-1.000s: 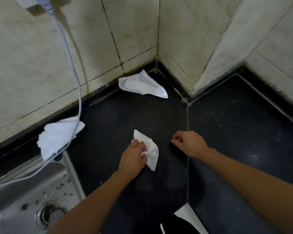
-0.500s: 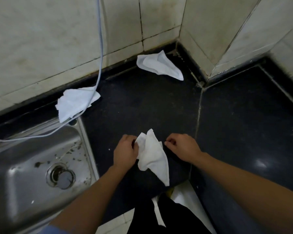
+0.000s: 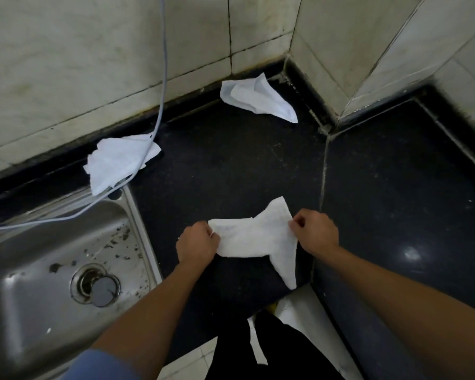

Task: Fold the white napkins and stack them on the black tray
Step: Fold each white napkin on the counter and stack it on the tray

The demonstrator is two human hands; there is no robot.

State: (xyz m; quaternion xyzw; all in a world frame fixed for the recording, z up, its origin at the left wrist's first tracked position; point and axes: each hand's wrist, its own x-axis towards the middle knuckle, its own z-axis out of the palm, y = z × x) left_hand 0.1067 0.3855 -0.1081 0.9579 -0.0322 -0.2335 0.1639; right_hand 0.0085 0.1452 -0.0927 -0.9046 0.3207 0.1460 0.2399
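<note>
A white napkin (image 3: 258, 237) is stretched between both hands just above the black counter (image 3: 231, 165). My left hand (image 3: 196, 244) pinches its left edge and my right hand (image 3: 314, 233) pinches its right edge. One corner points up and another hangs down toward the counter's front edge. A second crumpled napkin (image 3: 258, 98) lies at the back near the wall corner. A third napkin (image 3: 118, 160) lies at the back left, by the sink's corner, under a grey cable. No black tray is in view.
A steel sink (image 3: 52, 270) with a drain fills the lower left. A grey cable (image 3: 162, 78) hangs down the tiled wall and runs across the sink rim. Tiled walls close the back and right. Black counter extends to the right.
My left hand held the napkin alone; my right hand has now taken its other edge and both have pulled it open and nearer. The view has tilted down and toward the sink.
</note>
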